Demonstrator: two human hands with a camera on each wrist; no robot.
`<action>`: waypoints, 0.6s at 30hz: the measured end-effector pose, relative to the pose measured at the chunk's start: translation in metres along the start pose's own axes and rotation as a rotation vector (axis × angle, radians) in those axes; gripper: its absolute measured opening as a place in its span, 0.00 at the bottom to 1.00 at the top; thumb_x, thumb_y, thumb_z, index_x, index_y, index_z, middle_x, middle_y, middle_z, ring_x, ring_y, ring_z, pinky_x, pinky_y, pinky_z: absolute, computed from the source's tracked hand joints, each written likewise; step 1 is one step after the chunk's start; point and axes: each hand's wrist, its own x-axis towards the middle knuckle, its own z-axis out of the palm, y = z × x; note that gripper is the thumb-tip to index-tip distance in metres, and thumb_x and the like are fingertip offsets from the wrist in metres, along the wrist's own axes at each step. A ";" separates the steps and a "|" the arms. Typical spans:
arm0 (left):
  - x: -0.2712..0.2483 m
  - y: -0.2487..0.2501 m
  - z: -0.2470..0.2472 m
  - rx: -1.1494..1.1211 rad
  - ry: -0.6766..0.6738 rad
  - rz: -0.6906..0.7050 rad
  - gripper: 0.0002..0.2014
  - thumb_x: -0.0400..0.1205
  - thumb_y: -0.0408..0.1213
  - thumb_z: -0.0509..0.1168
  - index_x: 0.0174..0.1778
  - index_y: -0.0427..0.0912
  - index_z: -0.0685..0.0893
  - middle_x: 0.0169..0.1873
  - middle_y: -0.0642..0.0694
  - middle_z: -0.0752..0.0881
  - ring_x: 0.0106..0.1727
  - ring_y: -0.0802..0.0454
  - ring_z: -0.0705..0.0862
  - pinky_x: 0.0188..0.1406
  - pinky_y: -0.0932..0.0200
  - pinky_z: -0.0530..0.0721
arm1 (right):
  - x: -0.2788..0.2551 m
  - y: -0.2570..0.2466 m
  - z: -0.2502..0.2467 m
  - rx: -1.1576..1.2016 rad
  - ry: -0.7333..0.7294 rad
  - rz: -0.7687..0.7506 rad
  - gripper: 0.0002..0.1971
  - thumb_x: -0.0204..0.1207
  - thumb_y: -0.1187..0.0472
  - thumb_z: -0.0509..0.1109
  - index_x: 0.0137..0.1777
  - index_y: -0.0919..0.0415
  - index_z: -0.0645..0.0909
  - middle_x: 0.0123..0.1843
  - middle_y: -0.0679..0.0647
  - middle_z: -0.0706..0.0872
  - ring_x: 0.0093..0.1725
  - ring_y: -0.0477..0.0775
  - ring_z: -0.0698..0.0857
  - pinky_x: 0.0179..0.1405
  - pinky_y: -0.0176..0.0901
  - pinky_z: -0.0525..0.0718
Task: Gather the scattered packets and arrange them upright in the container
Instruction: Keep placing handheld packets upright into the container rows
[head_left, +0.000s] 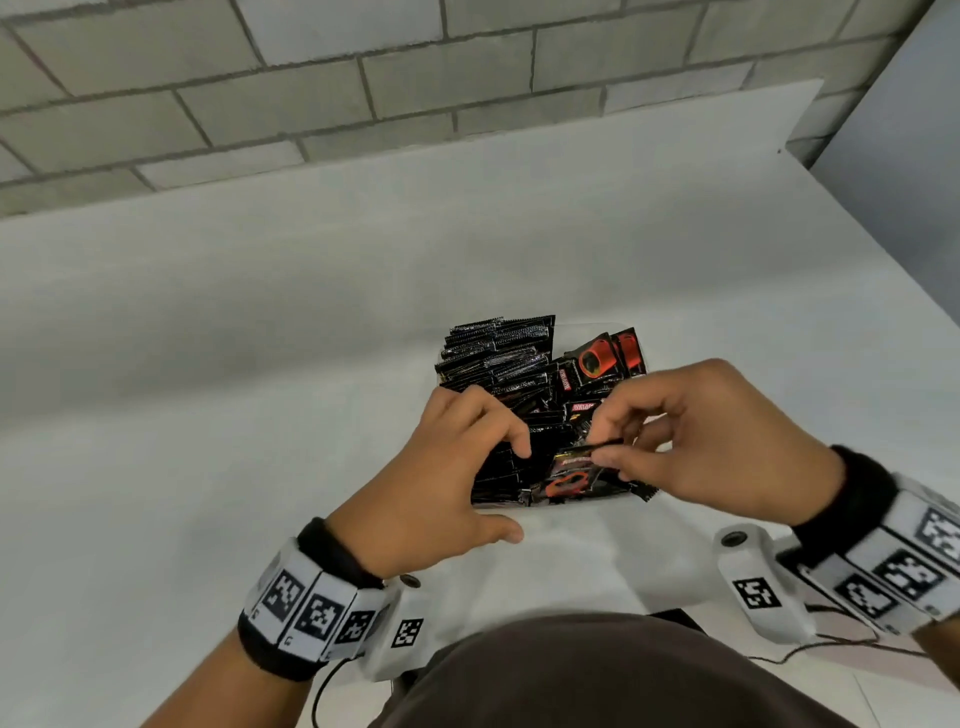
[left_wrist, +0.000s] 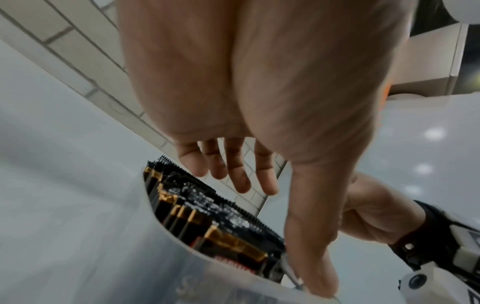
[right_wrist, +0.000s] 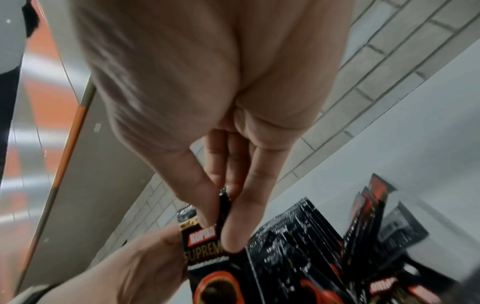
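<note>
A translucent container stands on the white table, packed with black packets on edge in a row along its left side. Several red-cup packets lean at its far right. My right hand pinches one black packet with a red cup by its top edge, between thumb and fingers, over the container's near right. The right wrist view shows that pinch on the packet. My left hand rests over the near-left packets, holding nothing. Its thumb lies along the container's wall.
The white table runs up to a grey brick wall, and its right edge slants off beside a pale panel. No loose packets show on the tabletop. My torso is close to the table's near edge.
</note>
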 end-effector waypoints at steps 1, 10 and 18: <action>0.000 0.000 0.002 0.031 -0.010 0.000 0.32 0.67 0.52 0.85 0.61 0.62 0.74 0.61 0.67 0.68 0.67 0.59 0.63 0.61 0.73 0.67 | -0.001 0.003 0.004 -0.012 0.004 -0.007 0.11 0.70 0.68 0.83 0.41 0.50 0.90 0.37 0.45 0.91 0.36 0.50 0.90 0.38 0.47 0.91; 0.007 0.005 0.009 -0.064 0.104 0.071 0.19 0.75 0.50 0.80 0.57 0.56 0.82 0.56 0.65 0.77 0.64 0.53 0.69 0.63 0.63 0.71 | 0.007 0.022 0.040 -0.173 -0.099 -0.038 0.07 0.67 0.59 0.87 0.41 0.49 0.93 0.37 0.41 0.86 0.38 0.41 0.85 0.37 0.25 0.78; 0.020 0.009 0.026 0.135 0.042 0.204 0.09 0.77 0.45 0.77 0.50 0.55 0.86 0.79 0.61 0.70 0.82 0.46 0.58 0.76 0.41 0.67 | 0.007 0.025 0.009 -0.356 -0.254 0.051 0.17 0.65 0.40 0.84 0.48 0.43 0.84 0.46 0.38 0.86 0.49 0.40 0.84 0.52 0.36 0.81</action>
